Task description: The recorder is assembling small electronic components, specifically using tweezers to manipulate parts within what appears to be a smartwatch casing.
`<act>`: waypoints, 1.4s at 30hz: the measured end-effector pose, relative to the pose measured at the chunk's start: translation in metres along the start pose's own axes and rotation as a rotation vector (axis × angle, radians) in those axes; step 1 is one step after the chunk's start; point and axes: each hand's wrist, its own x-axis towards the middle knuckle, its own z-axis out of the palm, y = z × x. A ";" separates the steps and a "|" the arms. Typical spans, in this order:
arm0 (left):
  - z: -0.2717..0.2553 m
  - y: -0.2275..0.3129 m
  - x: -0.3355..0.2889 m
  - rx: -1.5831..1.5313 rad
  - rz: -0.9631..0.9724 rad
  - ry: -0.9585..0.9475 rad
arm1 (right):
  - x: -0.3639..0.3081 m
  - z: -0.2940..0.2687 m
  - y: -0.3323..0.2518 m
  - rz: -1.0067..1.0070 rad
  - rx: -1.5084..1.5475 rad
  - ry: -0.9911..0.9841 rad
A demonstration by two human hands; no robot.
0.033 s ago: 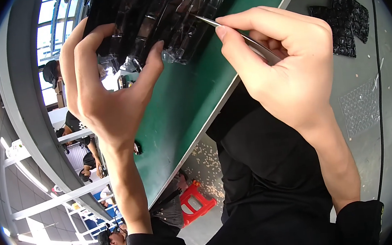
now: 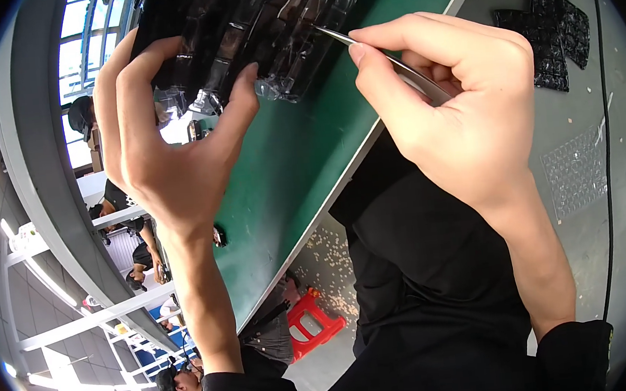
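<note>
Green tabletop under glossy black plastic — red stool, grey floor alongside.

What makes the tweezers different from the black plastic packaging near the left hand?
The tweezers are thin, silvery and pointed; the black plastic packaging is broad, dark and ridged. The tweezers are gripped in the right hand, slanting toward the packaging, while the packaging has the left hand spread at its near end, fingers touching it. Both look shiny.
</note>
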 end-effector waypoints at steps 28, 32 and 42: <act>0.006 -0.005 -0.003 0.013 0.127 0.031 | -0.001 -0.005 0.001 -0.067 -0.257 -0.120; 0.009 -0.002 -0.003 -0.005 0.102 0.021 | 0.002 0.001 0.005 -0.104 -0.128 -0.071; -0.003 0.004 -0.007 -0.033 0.042 -0.049 | 0.006 -0.010 -0.023 0.097 -0.190 -0.105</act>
